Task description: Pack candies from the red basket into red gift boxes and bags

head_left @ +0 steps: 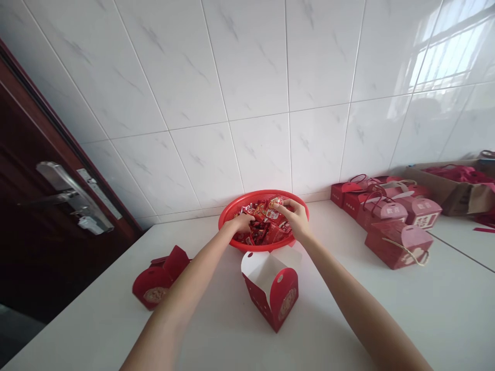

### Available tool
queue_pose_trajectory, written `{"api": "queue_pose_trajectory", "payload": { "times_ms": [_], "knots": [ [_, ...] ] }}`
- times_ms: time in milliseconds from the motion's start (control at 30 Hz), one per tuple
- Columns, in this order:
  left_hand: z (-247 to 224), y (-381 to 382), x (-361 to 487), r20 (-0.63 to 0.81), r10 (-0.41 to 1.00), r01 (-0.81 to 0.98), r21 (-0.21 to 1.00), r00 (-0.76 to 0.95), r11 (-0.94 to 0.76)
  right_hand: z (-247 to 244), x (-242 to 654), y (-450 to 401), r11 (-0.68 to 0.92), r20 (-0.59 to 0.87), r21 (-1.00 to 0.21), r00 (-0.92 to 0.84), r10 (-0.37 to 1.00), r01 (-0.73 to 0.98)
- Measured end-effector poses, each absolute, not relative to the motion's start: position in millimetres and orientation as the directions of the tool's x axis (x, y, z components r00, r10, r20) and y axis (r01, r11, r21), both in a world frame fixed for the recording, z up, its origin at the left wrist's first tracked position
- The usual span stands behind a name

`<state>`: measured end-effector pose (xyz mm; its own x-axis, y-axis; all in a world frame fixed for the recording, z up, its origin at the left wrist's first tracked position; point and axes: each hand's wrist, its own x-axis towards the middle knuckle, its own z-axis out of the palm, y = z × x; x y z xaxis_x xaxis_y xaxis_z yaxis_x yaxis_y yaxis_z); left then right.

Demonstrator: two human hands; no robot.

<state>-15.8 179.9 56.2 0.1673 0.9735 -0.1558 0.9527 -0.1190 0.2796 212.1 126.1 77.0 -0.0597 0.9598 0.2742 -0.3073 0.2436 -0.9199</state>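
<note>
Against the tiled wall stands a red plastic basket [228,212] full of small red-wrapped candies [266,234]. My right hand [296,217] is over its right side, thumb and fingers closed on a red and gold candy packet [275,203]. On the left side of the basket, my left hand [243,223] reaches down among the wrappers with curled fingers; what they pinch, if anything, is hidden. In front of the basket, between my forearms, an open red gift box [266,296] with a white inside stands upright, its bottom not visible.
Left of my left forearm is another red box [154,281] with raised flaps. Several closed red boxes with cord handles [381,211] are grouped at right, one box [398,245] nearer. Beyond is a cardboard carton [450,193]. A dark door [58,206] is at left.
</note>
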Motion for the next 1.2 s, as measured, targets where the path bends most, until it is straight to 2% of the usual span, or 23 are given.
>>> {"api": "queue_pose_trajectory", "payload": {
  "times_ms": [267, 467, 700, 833, 1000, 1100, 1200],
  "knots": [
    [63.9, 164.5, -18.2, -0.023, 0.97, 0.693, 0.703, 0.243, -0.157, 77.2, 212.6, 126.6, 0.27, 0.294, -0.923, -0.052, 0.954, -0.276],
    [73.4, 144.0, -8.3, 0.104, 0.979, 0.486, 0.856, 0.176, -0.178, 80.0, 212.7, 125.9, 0.239, 0.272, -0.924, -0.074, 0.959, -0.3],
    [85.2, 102.1, 0.0, 0.171, 0.981, 0.28, 0.941, 0.091, -0.19, 81.1, 219.5, 128.3, 0.084, 0.195, -0.902, -0.226, 0.955, -0.424],
    [99.8, 65.2, 0.6, 0.194, 0.976, 0.181, 0.961, 0.095, -0.208, 94.4, 230.4, 122.0, 0.052, 0.199, -0.907, -0.316, 0.928, -0.419],
    [112.4, 25.1, 9.7, 0.165, 0.963, 0.298, 0.927, 0.216, -0.225, 131.2, 251.5, 94.1, 0.179, 0.316, -0.914, -0.361, 0.878, -0.365],
    [115.2, 9.9, 20.2, 0.153, 0.939, 0.419, 0.864, 0.309, -0.279, 146.3, 260.0, 75.9, 0.287, 0.384, -0.912, -0.368, 0.847, -0.292],
    [120.2, -0.8, 29.3, 0.204, 0.929, 0.506, 0.792, 0.309, -0.342, 150.7, 262.7, 63.3, 0.34, 0.391, -0.92, -0.4, 0.829, -0.193]
  ]
}}
